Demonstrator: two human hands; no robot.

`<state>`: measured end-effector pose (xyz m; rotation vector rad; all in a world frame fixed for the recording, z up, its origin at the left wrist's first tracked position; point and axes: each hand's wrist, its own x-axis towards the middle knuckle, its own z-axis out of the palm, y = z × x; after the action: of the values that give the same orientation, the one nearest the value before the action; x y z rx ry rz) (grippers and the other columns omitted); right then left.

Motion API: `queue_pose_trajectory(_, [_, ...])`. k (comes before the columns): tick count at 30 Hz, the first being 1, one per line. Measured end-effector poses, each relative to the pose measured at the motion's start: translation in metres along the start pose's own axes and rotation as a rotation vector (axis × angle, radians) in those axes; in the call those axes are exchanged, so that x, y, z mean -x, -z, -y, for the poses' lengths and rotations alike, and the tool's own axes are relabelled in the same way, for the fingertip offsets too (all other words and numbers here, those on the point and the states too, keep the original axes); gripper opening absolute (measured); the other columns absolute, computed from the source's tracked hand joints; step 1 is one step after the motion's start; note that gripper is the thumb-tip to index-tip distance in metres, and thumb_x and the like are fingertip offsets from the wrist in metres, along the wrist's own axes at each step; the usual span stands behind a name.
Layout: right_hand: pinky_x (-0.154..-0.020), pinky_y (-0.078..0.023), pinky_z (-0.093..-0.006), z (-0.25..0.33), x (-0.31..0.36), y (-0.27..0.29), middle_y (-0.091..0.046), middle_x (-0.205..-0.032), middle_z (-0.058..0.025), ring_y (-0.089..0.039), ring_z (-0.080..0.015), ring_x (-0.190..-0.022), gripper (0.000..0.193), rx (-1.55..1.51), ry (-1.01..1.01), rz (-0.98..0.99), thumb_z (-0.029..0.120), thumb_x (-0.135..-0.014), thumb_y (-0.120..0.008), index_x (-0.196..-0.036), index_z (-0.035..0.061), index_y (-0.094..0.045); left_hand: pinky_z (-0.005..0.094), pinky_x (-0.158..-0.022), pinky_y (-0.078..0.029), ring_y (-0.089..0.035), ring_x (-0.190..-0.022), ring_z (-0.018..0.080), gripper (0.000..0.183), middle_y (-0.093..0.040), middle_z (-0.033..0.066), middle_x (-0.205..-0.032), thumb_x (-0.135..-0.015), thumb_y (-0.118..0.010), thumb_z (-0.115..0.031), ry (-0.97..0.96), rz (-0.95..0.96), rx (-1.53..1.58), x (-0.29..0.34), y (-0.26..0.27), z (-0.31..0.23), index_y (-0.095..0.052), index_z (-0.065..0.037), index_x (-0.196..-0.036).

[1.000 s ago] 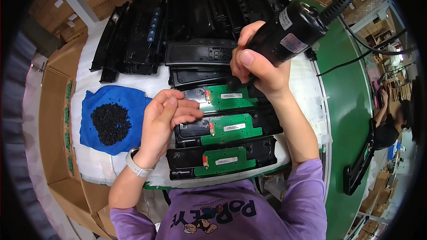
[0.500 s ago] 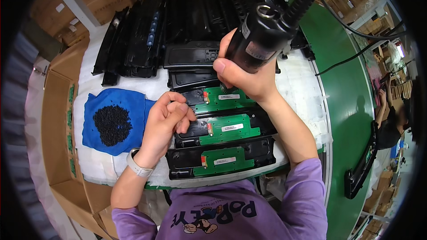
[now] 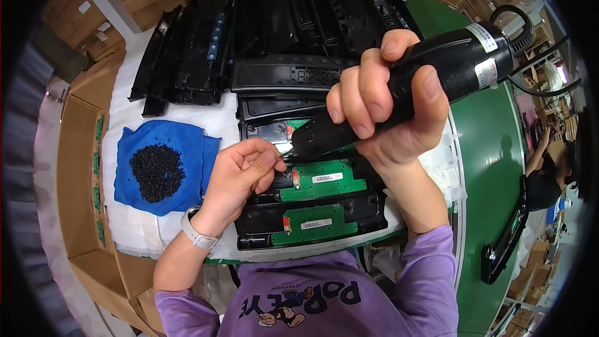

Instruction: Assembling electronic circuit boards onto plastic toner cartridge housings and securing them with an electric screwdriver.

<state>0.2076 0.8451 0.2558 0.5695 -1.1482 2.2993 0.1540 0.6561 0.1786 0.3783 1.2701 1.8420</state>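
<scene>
Nearest, right of the cloth [image 3: 194, 150], lie panels [image 3: 368, 215] with green boards [image 3: 299, 193]. Just off the cloth's right edge, the left hand [image 3: 243, 171] bunches its fingertips at the tip of the driver [image 3: 452, 65]; I cannot tell whether they pinch anything. Farther right of the cloth, the right hand [image 3: 399, 139] grasps the driver. Black housings [image 3: 274, 19] pile beyond the cloth.

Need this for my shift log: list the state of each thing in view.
Driver: tilted; running or not, can't tell
Right hand: closed around driver
Left hand: pinched near driver's tip; anything held, unclear
Boards: lying in black housings
Black bits: loose, heaped on cloth
Cloth: spread, rumpled
Carton: open
Watch: strapped on
</scene>
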Motion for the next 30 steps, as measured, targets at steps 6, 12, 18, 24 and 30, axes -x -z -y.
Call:
queue_pose_trajectory(6, [-0.046,-0.040,-0.0314,-0.003,0.003,-0.003,-0.042,-0.054,-0.0036,-0.041,-0.0134,-0.040,0.028,-0.015,0.003,-0.057,0.029,-0.085,-0.052,-0.098,0.0062,-0.042,0.0165,-0.046,-0.033,-0.042,-0.049,0.0038,0.014,-0.063,0.0085,-0.078,-0.090,-0.054,-0.012,0.019,0.010,0.018,0.002,0.000,0.000,-0.058,0.001,-0.089])
queue_pose_trajectory(12, [-0.046,-0.040,-0.0312,-0.006,0.006,-0.004,-0.041,-0.053,-0.0035,-0.041,-0.0134,-0.039,0.027,-0.005,0.001,-0.026,0.028,-0.086,-0.051,-0.098,0.0056,-0.042,0.0160,-0.045,-0.032,-0.041,-0.047,0.0032,0.018,-0.063,0.0096,-0.076,-0.090,-0.054,-0.014,0.036,0.034,-0.024,0.004,-0.001,-0.001,-0.060,0.003,-0.086])
queue_pose_trajectory(18, [-0.045,-0.040,-0.0293,-0.004,0.006,-0.007,-0.043,-0.054,-0.0039,-0.043,-0.0133,-0.040,0.023,-0.072,-0.066,-0.108,0.020,-0.083,-0.054,-0.095,0.0039,-0.043,0.0163,-0.046,-0.033,-0.043,-0.049,0.0045,0.024,-0.063,0.0103,-0.078,-0.092,-0.050,-0.018,-0.051,-0.046,-0.189,0.008,-0.008,-0.001,-0.059,0.004,-0.088])
queue_pose_trajectory(24, [-0.053,-0.040,-0.0190,-0.002,0.017,0.002,-0.054,-0.066,-0.0009,-0.051,-0.0056,-0.058,0.025,0.415,-0.218,0.020,0.002,-0.065,-0.070,-0.084,0.0016,-0.055,0.0218,-0.067,-0.044,-0.057,-0.073,0.0135,0.023,-0.060,0.0146,-0.096,-0.094,-0.039,-0.014,-0.155,-0.179,0.070,-0.004,0.011,-0.003,-0.050,0.003,-0.103])
queue_pose_trajectory(30, [-0.051,-0.038,-0.0178,-0.013,0.021,0.004,-0.053,-0.065,0.0006,-0.049,-0.0040,-0.056,0.025,0.473,-0.302,0.079,0.002,-0.065,-0.071,-0.085,0.0026,-0.055,0.0289,-0.082,-0.048,-0.061,-0.093,0.0230,0.019,-0.058,0.0194,-0.104,-0.094,-0.039,-0.010,-0.136,-0.150,0.053,-0.004,0.012,-0.004,-0.048,0.004,-0.104])
